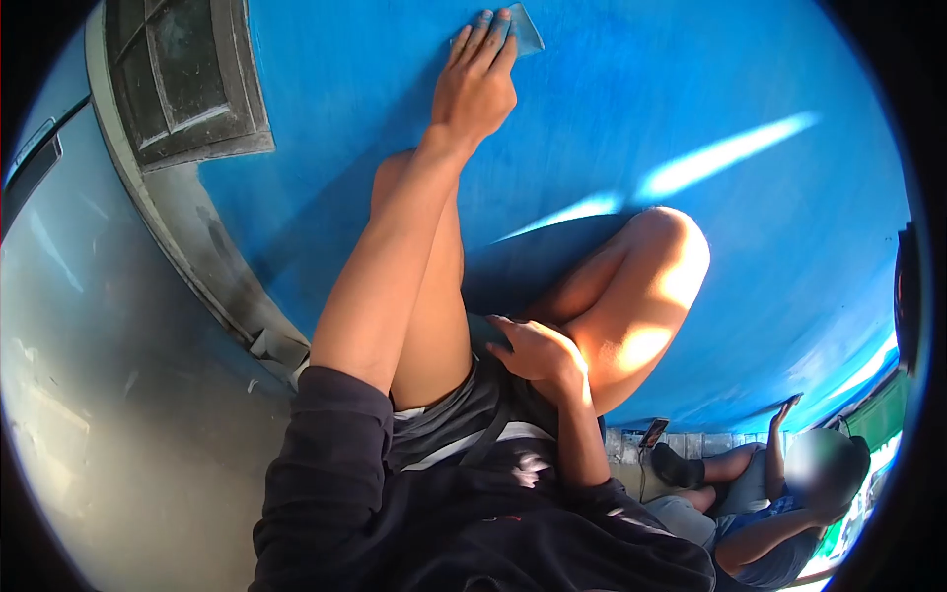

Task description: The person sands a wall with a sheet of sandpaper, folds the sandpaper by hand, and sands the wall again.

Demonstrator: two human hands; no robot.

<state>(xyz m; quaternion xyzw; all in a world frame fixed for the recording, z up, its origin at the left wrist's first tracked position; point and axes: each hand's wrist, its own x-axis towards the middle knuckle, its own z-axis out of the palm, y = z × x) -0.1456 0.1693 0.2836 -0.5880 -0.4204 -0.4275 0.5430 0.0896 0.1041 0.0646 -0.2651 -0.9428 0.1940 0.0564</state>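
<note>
My left hand [475,87] is stretched up against a blue painted surface [375,79]. Its fingers press a small grey sheet [527,32] flat on the blue; one corner sticks out to the right of the fingertips. Lower down, my right hand [538,350] rests in my lap by the inner thigh of my bent right leg. Its fingers are apart and nothing shows in them.
A weathered framed panel [192,74] borders the blue at the upper left. Below it curves a large grey metallic surface [128,395]. Another person [769,538] sits at the lower right, one hand near the blue surface. A phone-like device [654,432] is near that person's foot.
</note>
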